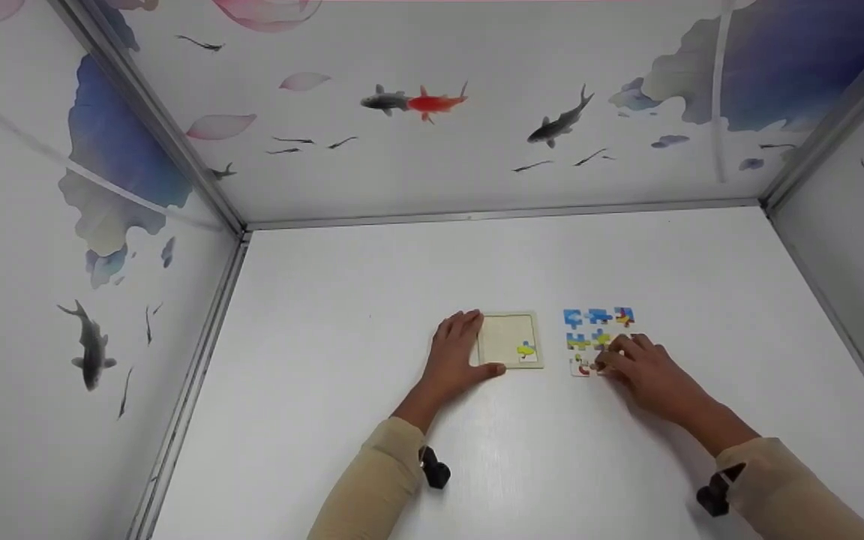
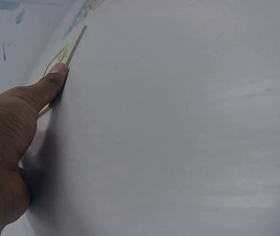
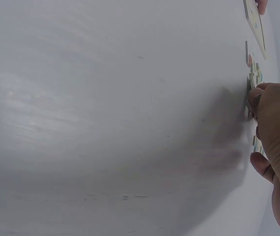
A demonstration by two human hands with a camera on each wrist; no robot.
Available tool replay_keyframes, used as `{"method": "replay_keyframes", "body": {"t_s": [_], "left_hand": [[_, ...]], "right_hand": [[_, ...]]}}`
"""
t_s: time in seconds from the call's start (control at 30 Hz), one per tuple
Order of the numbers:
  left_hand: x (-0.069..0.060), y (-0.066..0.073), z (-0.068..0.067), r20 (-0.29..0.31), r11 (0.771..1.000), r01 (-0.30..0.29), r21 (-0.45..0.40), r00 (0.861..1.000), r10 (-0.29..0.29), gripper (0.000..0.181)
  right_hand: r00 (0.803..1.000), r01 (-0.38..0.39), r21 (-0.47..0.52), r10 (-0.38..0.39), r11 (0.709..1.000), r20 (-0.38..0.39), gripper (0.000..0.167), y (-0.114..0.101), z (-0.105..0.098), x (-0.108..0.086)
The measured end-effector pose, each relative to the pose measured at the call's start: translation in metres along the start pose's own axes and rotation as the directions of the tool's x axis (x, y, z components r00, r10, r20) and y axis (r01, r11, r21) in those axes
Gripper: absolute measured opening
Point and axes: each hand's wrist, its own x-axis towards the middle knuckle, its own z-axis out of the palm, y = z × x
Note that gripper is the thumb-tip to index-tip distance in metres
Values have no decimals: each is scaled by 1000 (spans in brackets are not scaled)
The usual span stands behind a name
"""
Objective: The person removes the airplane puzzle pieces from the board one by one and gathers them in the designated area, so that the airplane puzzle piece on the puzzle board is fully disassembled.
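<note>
A shallow wooden puzzle tray (image 1: 503,337) lies on the white table, with one yellow-and-blue jigsaw piece (image 1: 526,351) in its lower right corner. My left hand (image 1: 454,349) holds the tray from the left, fingers at its left edge and thumb along the near edge. In the left wrist view the thumb (image 2: 49,86) presses against the tray's rim. To the right, several jigsaw pieces (image 1: 598,316) are laid out in rows. My right hand (image 1: 649,375) is over the near rows, fingertips pinching a piece in the nearest row; the fingers mostly hide that piece.
White panels painted with fish and petals stand at the back and both sides, the back panel (image 1: 469,172) meeting the table along a metal strip. Each wrist carries a small black device (image 1: 436,469). The white table surface (image 1: 342,315) surrounds the tray and pieces.
</note>
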Motion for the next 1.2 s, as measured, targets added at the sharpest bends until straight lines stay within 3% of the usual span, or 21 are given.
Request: {"method": "replay_keyframes", "body": {"t_s": [0.77,1.2], "left_hand": [[1,0,-1,-10,999,-30,24,999,31,105],[-1,2,-1,-1,1000,5,-4,1000,-5,107]], "right_hand": [[998,-39,-19,40,999,43,30,-6,-8,4],[998,-45,-24,46,999,45,27,-8,-6,6]]}}
